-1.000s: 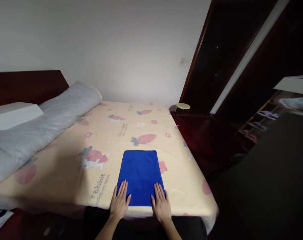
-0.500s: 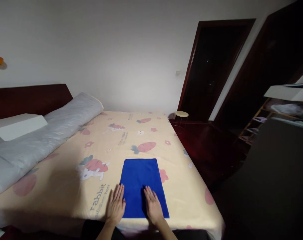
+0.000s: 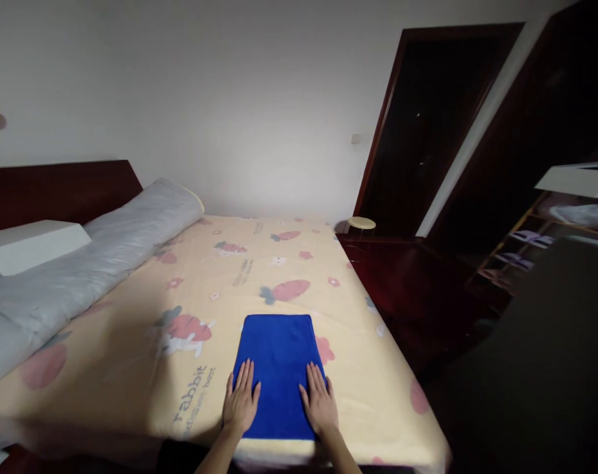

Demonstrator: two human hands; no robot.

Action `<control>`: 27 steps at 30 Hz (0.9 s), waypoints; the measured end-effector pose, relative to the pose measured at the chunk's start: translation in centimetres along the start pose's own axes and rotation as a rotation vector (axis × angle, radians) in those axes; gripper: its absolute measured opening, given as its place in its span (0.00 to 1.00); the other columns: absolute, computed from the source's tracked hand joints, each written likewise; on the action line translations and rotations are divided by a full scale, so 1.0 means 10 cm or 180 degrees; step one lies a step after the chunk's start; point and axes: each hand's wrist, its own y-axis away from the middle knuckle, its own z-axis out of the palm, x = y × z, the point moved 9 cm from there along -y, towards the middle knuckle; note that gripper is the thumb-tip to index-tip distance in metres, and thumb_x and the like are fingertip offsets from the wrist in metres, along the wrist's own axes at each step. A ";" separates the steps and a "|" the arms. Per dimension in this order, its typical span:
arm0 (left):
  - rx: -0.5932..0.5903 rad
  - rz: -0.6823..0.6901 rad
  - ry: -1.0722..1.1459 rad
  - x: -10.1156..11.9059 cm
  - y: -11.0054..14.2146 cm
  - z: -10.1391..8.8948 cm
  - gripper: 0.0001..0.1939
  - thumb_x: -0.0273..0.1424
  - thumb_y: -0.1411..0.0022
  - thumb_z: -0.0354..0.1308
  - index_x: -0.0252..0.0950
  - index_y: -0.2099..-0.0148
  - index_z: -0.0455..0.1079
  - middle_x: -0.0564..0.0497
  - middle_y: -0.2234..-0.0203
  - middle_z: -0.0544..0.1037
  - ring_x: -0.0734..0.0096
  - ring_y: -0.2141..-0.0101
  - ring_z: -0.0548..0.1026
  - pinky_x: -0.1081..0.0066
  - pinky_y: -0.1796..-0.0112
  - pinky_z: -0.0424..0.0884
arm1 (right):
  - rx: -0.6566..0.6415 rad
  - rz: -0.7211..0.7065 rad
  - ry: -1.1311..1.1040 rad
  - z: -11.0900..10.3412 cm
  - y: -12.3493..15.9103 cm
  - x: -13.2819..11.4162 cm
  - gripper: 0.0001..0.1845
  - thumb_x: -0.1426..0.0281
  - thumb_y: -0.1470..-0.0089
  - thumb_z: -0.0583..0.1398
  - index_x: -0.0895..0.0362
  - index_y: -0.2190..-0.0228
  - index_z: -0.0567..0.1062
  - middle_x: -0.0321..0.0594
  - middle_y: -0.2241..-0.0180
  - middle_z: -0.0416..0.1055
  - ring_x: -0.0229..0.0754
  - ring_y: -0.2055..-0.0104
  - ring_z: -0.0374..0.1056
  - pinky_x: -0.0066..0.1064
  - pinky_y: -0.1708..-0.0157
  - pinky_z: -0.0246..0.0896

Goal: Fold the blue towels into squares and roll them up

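A folded blue towel (image 3: 279, 355) lies flat on the bed (image 3: 131, 355) near its front edge. My left hand (image 3: 241, 399) rests palm down on the towel's near left corner, fingers stretched out. My right hand (image 3: 320, 401) lies flat on the near right corner, fingers also spread. Neither hand holds anything. The bed sheet is pale yellow with printed carrots, rabbits and the word "rabbit".
A long grey bolster (image 3: 96, 257) lies along the dark headboard (image 3: 56, 191) at the left, with a white box (image 3: 29, 245) beside it. A small round stool (image 3: 361, 224) stands past the bed's right side. Dark doorway (image 3: 422, 131) and shelves (image 3: 525, 250) at the right.
My hands shifted over the towel: half a second ago they sat further left, the right near its middle; now they are back at both near corners. The view tilted slightly.
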 end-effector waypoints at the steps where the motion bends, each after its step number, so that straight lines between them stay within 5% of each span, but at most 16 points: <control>1: 0.0021 -0.0047 -0.0016 -0.03 0.00 0.00 0.30 0.43 0.30 0.35 0.39 0.31 0.35 0.48 0.33 0.54 0.63 0.35 0.55 0.52 0.37 0.53 | 0.0045 0.0096 0.0053 0.01 0.00 0.07 0.36 0.50 0.36 0.41 0.58 0.35 0.53 0.44 0.33 0.46 0.48 0.31 0.43 0.49 0.34 0.41; 6: 0.0116 -0.0042 -0.0009 -0.02 0.02 0.03 0.30 0.42 0.30 0.36 0.38 0.31 0.37 0.47 0.33 0.54 0.63 0.35 0.55 0.54 0.37 0.53 | 0.0300 0.0096 0.0127 -0.05 -0.01 -0.01 0.33 0.56 0.35 0.43 0.62 0.36 0.54 0.47 0.33 0.44 0.50 0.31 0.41 0.50 0.34 0.41; 12: 0.0093 -0.0050 0.0008 -0.05 0.02 0.09 0.27 0.33 0.31 0.35 0.39 0.31 0.38 0.49 0.33 0.54 0.65 0.35 0.56 0.54 0.38 0.55 | -0.0159 -0.1530 -0.0400 -0.10 0.03 -0.95 0.30 0.73 0.36 0.43 0.52 0.34 0.47 0.37 0.32 0.44 0.41 0.31 0.40 0.42 0.34 0.42; 17: 0.0018 -0.0034 -0.0047 -0.06 0.02 0.14 0.27 0.32 0.31 0.36 0.39 0.32 0.41 0.49 0.33 0.53 0.65 0.35 0.56 0.54 0.38 0.56 | -0.0601 -0.1875 -0.0715 0.00 -0.03 -1.30 0.28 0.63 0.33 0.45 0.48 0.34 0.48 0.37 0.33 0.47 0.42 0.31 0.42 0.44 0.34 0.41; 20: -0.0002 -0.0033 -0.0053 -0.07 0.01 0.15 0.27 0.32 0.31 0.37 0.40 0.32 0.40 0.50 0.33 0.53 0.65 0.35 0.56 0.54 0.38 0.57 | -0.0600 -0.1641 -0.0596 0.06 -0.19 -1.08 0.29 0.56 0.34 0.46 0.45 0.35 0.50 0.37 0.32 0.46 0.45 0.31 0.43 0.47 0.34 0.42; 27: -0.0161 -0.0079 -0.0003 -0.08 0.00 0.12 0.27 0.33 0.32 0.37 0.39 0.32 0.41 0.50 0.33 0.53 0.64 0.35 0.56 0.54 0.38 0.57 | -0.0069 -0.0137 0.0031 0.02 -0.52 0.22 0.33 0.51 0.35 0.43 0.54 0.36 0.54 0.43 0.33 0.47 0.49 0.31 0.43 0.53 0.35 0.40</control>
